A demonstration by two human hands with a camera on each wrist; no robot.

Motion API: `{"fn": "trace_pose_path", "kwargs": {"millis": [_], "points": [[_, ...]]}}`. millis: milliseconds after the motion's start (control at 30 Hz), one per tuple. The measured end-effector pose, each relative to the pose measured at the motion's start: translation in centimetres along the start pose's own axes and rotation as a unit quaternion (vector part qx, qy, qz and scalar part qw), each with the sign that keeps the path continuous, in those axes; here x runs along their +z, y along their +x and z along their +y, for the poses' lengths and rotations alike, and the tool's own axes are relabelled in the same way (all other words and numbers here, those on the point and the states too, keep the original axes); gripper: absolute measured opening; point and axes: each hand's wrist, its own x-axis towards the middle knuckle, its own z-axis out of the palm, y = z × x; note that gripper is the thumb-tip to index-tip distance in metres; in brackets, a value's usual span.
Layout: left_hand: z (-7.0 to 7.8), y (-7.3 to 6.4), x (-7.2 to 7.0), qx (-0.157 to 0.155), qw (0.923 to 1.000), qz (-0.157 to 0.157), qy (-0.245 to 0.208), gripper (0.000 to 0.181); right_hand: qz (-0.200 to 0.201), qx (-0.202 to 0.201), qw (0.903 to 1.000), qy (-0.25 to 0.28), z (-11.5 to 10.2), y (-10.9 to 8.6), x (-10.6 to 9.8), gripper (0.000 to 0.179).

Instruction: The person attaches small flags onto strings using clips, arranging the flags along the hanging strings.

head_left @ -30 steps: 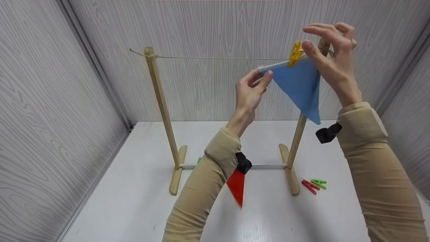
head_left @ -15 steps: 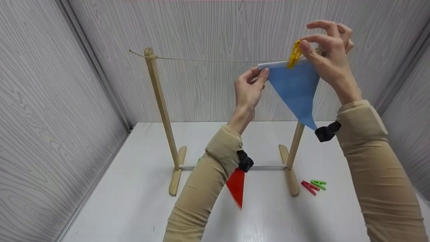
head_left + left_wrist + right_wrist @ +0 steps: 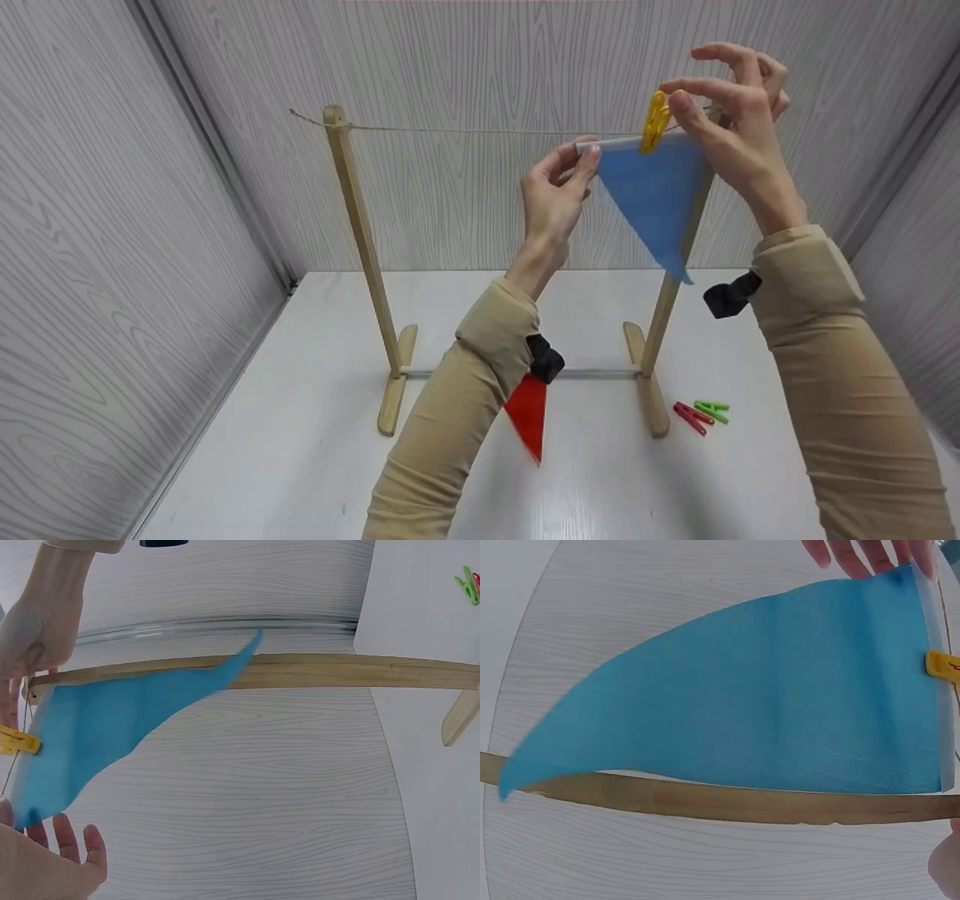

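Note:
A blue triangular pennant (image 3: pixel 652 195) with a white top hem hangs at the right part of the string (image 3: pixel 465 130). My left hand (image 3: pixel 555 199) pinches the hem's left corner between thumb and fingers. A yellow clothespin (image 3: pixel 655 124) stands upright over the hem near its middle, its lower end on the white band. The thumb and index finger of my right hand (image 3: pixel 750 142) pinch the clothespin's upper end; the other fingers are raised. In the left wrist view the clothespin (image 3: pixel 19 741) sits across hem and string. The pennant's (image 3: pixel 765 697) tip curls in the right wrist view.
Two wooden posts (image 3: pixel 364 247) on feet hold the string, joined low by a white rod (image 3: pixel 600 372). A red pennant (image 3: pixel 531 420) lies partly under my left forearm. Red (image 3: pixel 694 418) and green (image 3: pixel 711 411) clothespins lie right of the stand on the white table (image 3: pixel 300 450).
My right index finger and thumb have come onto the yellow clothespin, whose upper prongs have drawn together. The left hand has raised the hem corner slightly. The pennant's lower tip has swung left.

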Motion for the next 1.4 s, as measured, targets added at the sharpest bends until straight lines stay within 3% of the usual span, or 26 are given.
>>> {"fn": "trace_pose_path", "kwargs": {"millis": [167, 367, 633, 1067, 1400], "points": [[-0.4, -0.2, -0.5, -0.008, 0.9999, -0.007, 0.0, 0.035, 0.013, -0.011, 0.9997, 0.015, 0.5, -0.3, -0.1, 0.068], [-0.3, -0.1, -0.4, -0.015, 0.9998, -0.005, 0.009, 0.026, 0.0, -0.013, 0.9999, 0.009, 0.4, -0.5, -0.2, 0.068], [0.3, 0.0, 0.0, -0.005, 0.9998, 0.009, 0.015, 0.023, 0.002, -0.022, 0.9997, 0.008, 0.3, -0.3, -0.1, 0.064], [0.7, 0.1, 0.3, 0.001, 0.9999, 0.012, 0.001, 0.023, 0.004, -0.037, 0.9992, -0.014, 0.2, -0.1, 0.3, 0.074], [0.2, -0.1, -0.3, 0.004, 1.0, 0.005, -0.001, 0.028, 0.015, -0.035, 0.9991, 0.018, 0.6, -0.2, 0.1, 0.058]]}}
